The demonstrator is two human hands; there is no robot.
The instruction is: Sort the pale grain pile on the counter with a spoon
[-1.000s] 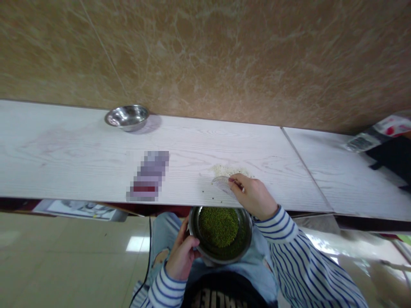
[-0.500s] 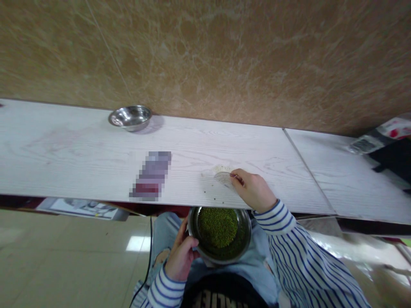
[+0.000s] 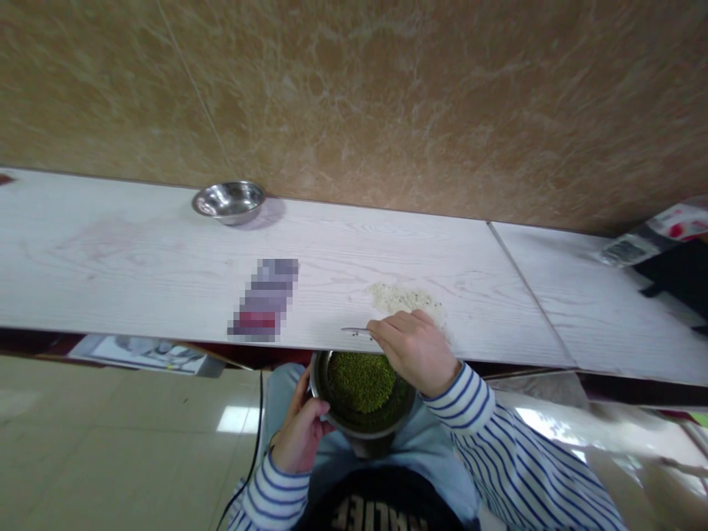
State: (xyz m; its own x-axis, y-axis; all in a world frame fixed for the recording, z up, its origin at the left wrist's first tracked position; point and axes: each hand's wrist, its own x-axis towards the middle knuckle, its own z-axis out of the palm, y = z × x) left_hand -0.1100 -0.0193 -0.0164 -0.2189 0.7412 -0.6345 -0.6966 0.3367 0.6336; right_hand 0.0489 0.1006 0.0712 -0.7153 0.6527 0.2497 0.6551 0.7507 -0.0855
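My left hand [image 3: 303, 435] grips the left rim of a steel bowl [image 3: 408, 413], thumb on the edge, at my lap below the table's front edge. Green beans [image 3: 362, 383], small like mung beans, fill its bottom. My right hand [image 3: 412, 350] is closed on a thin metal spoon [image 3: 355, 330], seen nearly edge-on, just above the table by the front edge; its handle is hidden in the fingers. A few dark beans lie under the spoon. Behind my right hand, pale grains [image 3: 403, 297] with dark specks are spread on the table.
The white wood-look table [image 3: 138, 280] runs along a brown marbled wall [image 3: 354, 96]. An empty steel bowl [image 3: 229, 203] stands near the wall. A blurred-out flat object [image 3: 265, 299] lies left of the grains. A black item and a plastic packet [image 3: 627, 249] are at the far right.
My right hand has moved left and toward me with the spoon, away from the grains, which now show more fully. The held bowl and my left hand have shifted slightly left.
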